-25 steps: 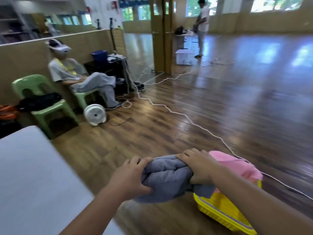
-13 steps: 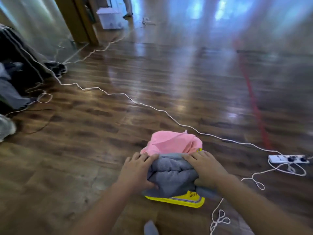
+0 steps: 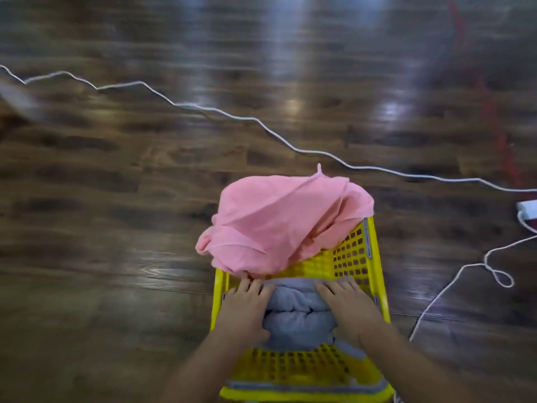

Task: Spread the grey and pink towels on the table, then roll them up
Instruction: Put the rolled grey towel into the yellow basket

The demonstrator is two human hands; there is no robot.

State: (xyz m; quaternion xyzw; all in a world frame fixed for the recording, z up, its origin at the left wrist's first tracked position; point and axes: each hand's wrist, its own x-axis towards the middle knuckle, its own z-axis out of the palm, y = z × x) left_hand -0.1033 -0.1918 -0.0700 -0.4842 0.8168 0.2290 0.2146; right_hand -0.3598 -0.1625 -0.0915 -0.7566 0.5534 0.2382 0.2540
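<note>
A rolled grey towel (image 3: 299,312) lies inside a yellow perforated basket (image 3: 353,251) on the floor. My left hand (image 3: 247,306) grips the roll's left end and my right hand (image 3: 345,303) grips its right end, both down in the basket. A crumpled pink towel (image 3: 279,222) fills the basket's far half and hangs over its far and left rims. The table is out of view.
The basket stands on dark wooden floor. A white cable (image 3: 261,126) runs across the floor beyond the basket to a white power strip (image 3: 527,209) at the right edge, with a looped cord (image 3: 494,271) right of the basket. A red line (image 3: 494,112) marks the floor at the right.
The view has tilted from the room down onto the basket. My hands have carried the grey roll from above the basket's near rim down into it, in front of the pink towel.
</note>
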